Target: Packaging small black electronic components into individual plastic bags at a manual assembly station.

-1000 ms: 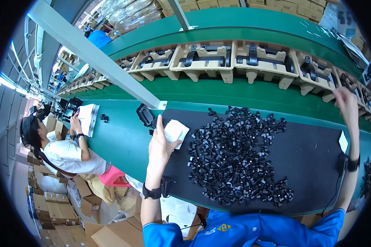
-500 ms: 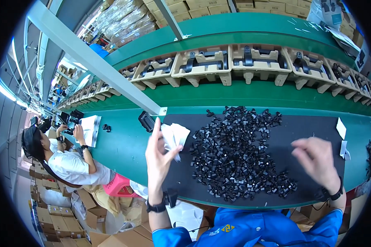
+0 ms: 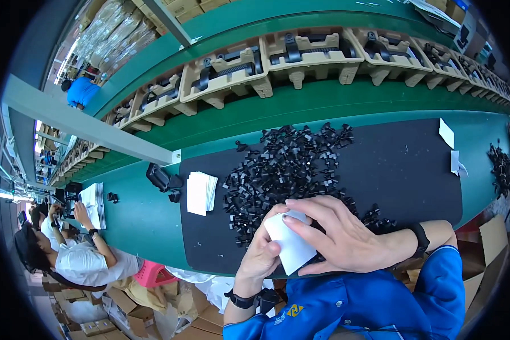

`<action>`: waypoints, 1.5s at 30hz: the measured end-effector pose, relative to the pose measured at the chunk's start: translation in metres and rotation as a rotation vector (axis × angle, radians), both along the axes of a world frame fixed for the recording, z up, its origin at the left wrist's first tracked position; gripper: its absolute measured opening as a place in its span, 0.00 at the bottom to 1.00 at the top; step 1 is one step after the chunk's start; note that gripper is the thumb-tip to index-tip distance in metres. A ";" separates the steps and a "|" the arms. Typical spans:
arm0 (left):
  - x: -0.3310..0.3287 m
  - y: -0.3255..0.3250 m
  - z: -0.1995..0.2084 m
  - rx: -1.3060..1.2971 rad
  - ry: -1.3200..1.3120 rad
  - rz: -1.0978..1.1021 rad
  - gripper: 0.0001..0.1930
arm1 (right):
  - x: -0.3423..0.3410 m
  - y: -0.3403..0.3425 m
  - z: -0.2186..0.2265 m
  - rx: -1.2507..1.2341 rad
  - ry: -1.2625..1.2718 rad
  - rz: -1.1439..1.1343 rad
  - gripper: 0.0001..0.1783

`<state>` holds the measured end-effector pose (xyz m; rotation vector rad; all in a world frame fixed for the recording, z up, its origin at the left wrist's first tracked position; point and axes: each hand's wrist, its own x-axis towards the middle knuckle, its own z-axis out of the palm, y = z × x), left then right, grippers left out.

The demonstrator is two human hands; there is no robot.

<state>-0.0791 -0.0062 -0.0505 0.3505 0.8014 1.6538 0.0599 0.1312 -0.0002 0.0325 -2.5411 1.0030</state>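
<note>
Close to my body, above the bench's near edge, a white paper sheet [image 3: 292,241] is gripped between my two hands. My left hand [image 3: 260,249] pinches its left side, thumb in front. Across its top and right side lies my right hand [image 3: 345,238], fingers bent over the paper and thumb at its lower edge. Whether anything sits inside or behind the paper is hidden. Just beyond the hands spreads a heap of small black plastic parts [image 3: 289,164]. A stack of white paper sheets [image 3: 201,192] lies left of the heap.
The heap rests on a dark mat [image 3: 402,164] on the green bench. Left of the mat are black parts [image 3: 163,178] beside a metal post [image 3: 96,127]. Behind, moulded trays [image 3: 317,56] hold black devices. A co-worker [image 3: 85,255] sits at the left; loose papers [image 3: 446,133] lie right.
My hands were apart, the left by the paper stack and the right over the mat's right side. They have come together near my body around a white sheet. The view has turned.
</note>
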 end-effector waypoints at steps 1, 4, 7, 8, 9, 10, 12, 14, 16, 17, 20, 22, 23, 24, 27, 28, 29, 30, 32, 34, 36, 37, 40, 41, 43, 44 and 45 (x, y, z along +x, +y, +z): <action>0.001 0.004 -0.002 -0.020 0.030 -0.005 0.39 | 0.003 -0.001 0.000 0.085 0.009 -0.050 0.47; 0.005 0.016 0.007 -0.148 0.286 0.027 0.40 | 0.008 -0.004 0.002 0.257 0.025 -0.148 0.48; 0.012 0.022 0.013 -0.198 0.664 0.120 0.41 | 0.004 -0.006 0.010 0.054 -0.228 -0.305 0.36; 0.015 0.025 0.014 -0.180 0.913 0.193 0.42 | 0.006 -0.002 0.004 0.056 -0.225 -0.311 0.36; 0.018 0.027 0.017 -0.157 1.161 0.268 0.42 | 0.008 0.005 -0.010 0.011 -0.147 -0.236 0.31; 0.021 0.029 0.022 -0.150 1.165 0.265 0.42 | 0.010 0.012 -0.025 -0.033 -0.069 -0.160 0.26; 0.029 0.032 0.036 -0.120 1.172 0.332 0.38 | 0.017 0.026 -0.025 -0.072 0.009 -0.088 0.21; 0.031 0.031 0.040 -0.105 1.175 0.370 0.37 | 0.023 0.037 -0.003 -0.462 -0.297 0.000 0.16; 0.024 0.024 0.043 -0.016 0.701 0.152 0.33 | 0.028 0.038 0.003 -0.655 -0.448 0.044 0.14; 0.023 0.022 0.044 0.026 0.463 0.043 0.32 | 0.030 0.037 0.003 -0.756 -0.509 0.072 0.15; 0.030 0.025 0.050 -0.116 0.294 -0.043 0.30 | 0.040 0.030 0.006 -0.958 -0.627 0.123 0.17; 0.035 0.023 0.052 -0.194 0.212 -0.071 0.29 | 0.051 0.017 0.013 -0.097 -0.267 -0.260 0.23; 0.039 0.023 0.050 -0.219 0.244 -0.052 0.28 | 0.056 0.012 0.014 0.336 -0.074 -0.440 0.27; 0.043 0.023 0.048 -0.243 0.277 -0.034 0.26 | 0.056 0.008 0.014 0.336 -0.075 -0.441 0.27; 0.061 0.022 0.040 -0.236 0.402 -0.041 0.23 | 0.046 -0.004 0.017 0.402 0.041 -0.358 0.40; 0.067 0.021 0.036 -0.206 0.491 -0.059 0.22 | 0.046 -0.002 0.015 0.403 0.040 -0.364 0.40; 0.071 0.020 0.034 -0.176 0.579 -0.077 0.20 | 0.045 0.004 0.012 0.361 0.027 -0.346 0.42; 0.072 0.021 0.034 -0.174 0.578 -0.082 0.20 | 0.043 0.009 0.008 0.318 0.014 -0.327 0.44; 0.071 0.022 0.033 -0.117 0.568 -0.090 0.19 | 0.041 0.014 0.004 0.275 0.003 -0.303 0.46; 0.071 0.025 0.032 -0.090 0.561 -0.092 0.18 | 0.041 0.017 0.001 0.356 0.028 -0.350 0.45; 0.072 0.032 0.029 -0.129 0.513 -0.053 0.18 | 0.040 0.017 -0.005 0.395 0.038 -0.373 0.44; 0.072 0.034 0.028 -0.149 0.489 -0.035 0.18 | 0.040 0.015 -0.008 0.481 0.060 -0.394 0.44; 0.065 0.037 0.023 -0.180 0.518 -0.079 0.18 | 0.038 0.016 -0.014 0.650 0.101 -0.431 0.42; 0.063 0.038 0.021 -0.194 0.532 -0.101 0.19 | 0.038 0.019 -0.012 0.582 0.058 -0.393 0.40; 0.061 0.042 0.022 -0.201 0.541 -0.109 0.19 | 0.037 0.024 -0.011 0.447 -0.028 -0.316 0.35; 0.059 0.044 0.023 -0.204 0.553 -0.119 0.19 | 0.037 0.025 -0.013 0.445 -0.030 -0.314 0.35; 0.058 0.046 0.022 -0.207 0.566 -0.129 0.19 | 0.036 0.026 -0.015 0.450 0.003 -0.343 0.34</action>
